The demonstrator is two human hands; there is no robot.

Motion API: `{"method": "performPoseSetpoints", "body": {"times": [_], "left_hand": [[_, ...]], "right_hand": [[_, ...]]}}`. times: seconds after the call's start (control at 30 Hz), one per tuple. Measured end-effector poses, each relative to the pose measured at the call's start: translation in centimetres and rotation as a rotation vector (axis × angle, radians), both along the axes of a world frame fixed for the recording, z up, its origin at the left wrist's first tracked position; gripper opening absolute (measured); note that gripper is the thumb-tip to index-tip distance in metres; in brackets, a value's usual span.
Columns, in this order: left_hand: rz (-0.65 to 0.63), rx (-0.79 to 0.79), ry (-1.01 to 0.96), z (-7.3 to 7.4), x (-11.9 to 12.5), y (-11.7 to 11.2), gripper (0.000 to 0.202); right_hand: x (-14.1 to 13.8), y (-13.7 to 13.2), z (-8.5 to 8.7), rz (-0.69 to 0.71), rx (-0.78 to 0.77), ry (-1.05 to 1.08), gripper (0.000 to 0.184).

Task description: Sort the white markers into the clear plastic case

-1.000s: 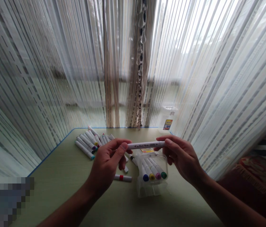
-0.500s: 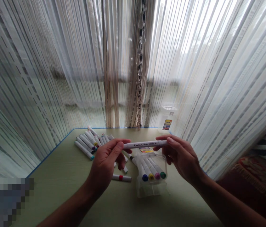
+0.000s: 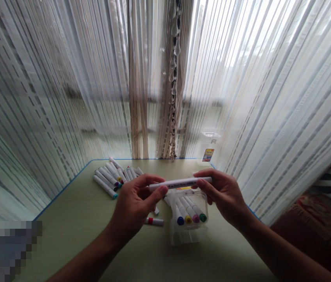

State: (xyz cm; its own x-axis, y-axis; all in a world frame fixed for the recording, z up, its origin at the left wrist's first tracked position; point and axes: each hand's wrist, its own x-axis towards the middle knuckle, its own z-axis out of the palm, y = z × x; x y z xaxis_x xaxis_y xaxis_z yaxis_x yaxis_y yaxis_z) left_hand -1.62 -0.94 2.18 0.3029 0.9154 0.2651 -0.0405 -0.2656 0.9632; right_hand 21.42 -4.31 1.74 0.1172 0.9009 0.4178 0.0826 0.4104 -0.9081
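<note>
A white marker [image 3: 179,183] with dark lettering is held level above the table between my two hands. My left hand [image 3: 137,201] pinches its left end between thumb and fingers. At the other end, my right hand [image 3: 222,190] grips it with the thumb on the near side. Just below stands a clear plastic case [image 3: 179,237] with several markers in it, their blue, yellow, pink and green ends facing me. A marker with a red band [image 3: 155,221] lies on the table, partly hidden behind my left hand.
Several loose white markers [image 3: 106,180] lie in a pile at the back left of the pale green table [image 3: 74,231]. A clear container with a yellow label [image 3: 208,155] stands at the back right edge. String curtains [image 3: 94,98] hang behind the table.
Both thumbs have shifted inward along the marker, and my left fingers now cover more of its left end. The marker has turned, so its lettering is less visible.
</note>
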Motion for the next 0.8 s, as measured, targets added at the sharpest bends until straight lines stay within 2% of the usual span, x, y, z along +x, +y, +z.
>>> {"method": "performPoseSetpoints", "body": {"times": [0.17,0.3,0.53,0.8], "left_hand": [[0.02,-0.008,-0.115,0.2,0.2,0.0,0.03],[0.038,-0.01,-0.16,0.4,0.3,0.0,0.029],[-0.013,-0.009,-0.102,0.3,0.0,-0.3,0.031],[-0.006,0.029,-0.097,0.5,0.1,-1.5,0.028]], "right_hand": [[0.1,-0.1,-0.1,0.075,-0.043,0.166,0.03],[0.2,-0.1,-0.1,0.075,-0.063,0.19,0.033],[0.4,0.3,-0.5,0.065,-0.033,0.143,0.027],[0.1,0.4,0.2,0.108,-0.089,0.269,0.02]]}}
